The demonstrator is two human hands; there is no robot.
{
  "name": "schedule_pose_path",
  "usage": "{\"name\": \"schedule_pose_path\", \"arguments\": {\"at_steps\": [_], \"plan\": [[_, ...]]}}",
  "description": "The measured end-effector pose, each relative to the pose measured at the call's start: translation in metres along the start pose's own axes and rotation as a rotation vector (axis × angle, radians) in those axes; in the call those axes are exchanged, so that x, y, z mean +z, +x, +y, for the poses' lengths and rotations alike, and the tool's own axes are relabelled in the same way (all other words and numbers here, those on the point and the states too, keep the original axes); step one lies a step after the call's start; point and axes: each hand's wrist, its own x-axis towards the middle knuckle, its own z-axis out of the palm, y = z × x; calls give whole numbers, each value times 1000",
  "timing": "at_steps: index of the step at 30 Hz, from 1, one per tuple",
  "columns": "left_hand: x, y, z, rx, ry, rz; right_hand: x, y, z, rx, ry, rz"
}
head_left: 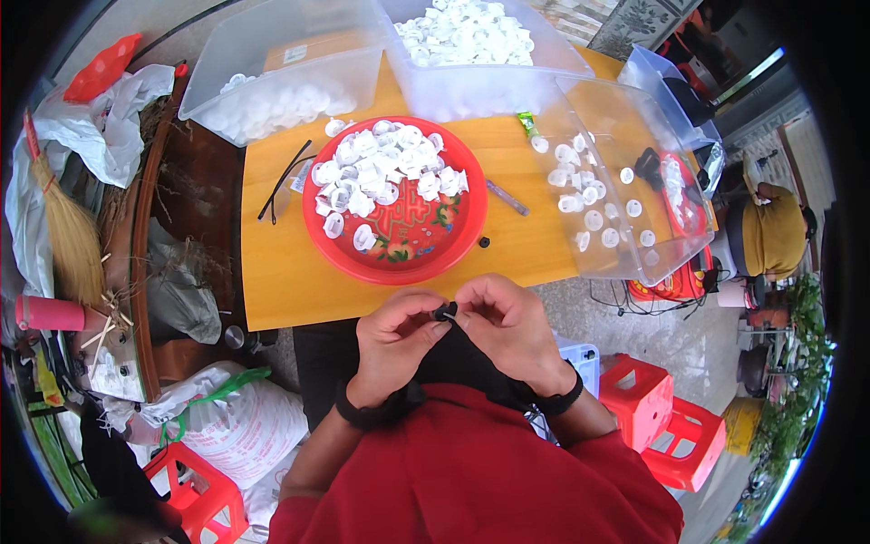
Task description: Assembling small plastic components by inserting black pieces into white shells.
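- Both hands are together at chest height, just below the near edge of the wooden table (272, 290). Left hand (394, 331) and right hand (507, 326) meet at the fingertips.
- Pinched between them: a small black part (444, 313), held by thumb and forefinger on both sides. Mostly hidden by the fingers; exact shape unclear.
- Handling guess: very light, rigid, probably rubber or plastic. Small enough to slip or flick away, so a fingertip pinch on its sides is the only workable hold.
- A second small black piece (484, 242) lies loose on the table, just right of the red round tray (399, 263).
- The tray holds a heap of white plastic caps (381, 172). They look thin-walled, light and stiff; best picked by the rim, one at a time.
- Clear tilted bin (634, 254) on the right has scattered white caps on its floor. Two clear bins at the far edge, far-left bin (208, 91) and far-middle bin (489, 86), are well filled with more.
- Black wire loop (283, 177) lies left of the tray.
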Motion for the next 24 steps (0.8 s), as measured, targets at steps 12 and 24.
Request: {"name": "schedule_pose_path", "arguments": {"at_steps": [12, 24], "plan": [[2, -1, 1, -26, 81, 18, 3, 2, 8, -26, -66, 38], [7, -1, 9, 38, 299, -26, 6, -1, 12, -100, -206, 92]]}}
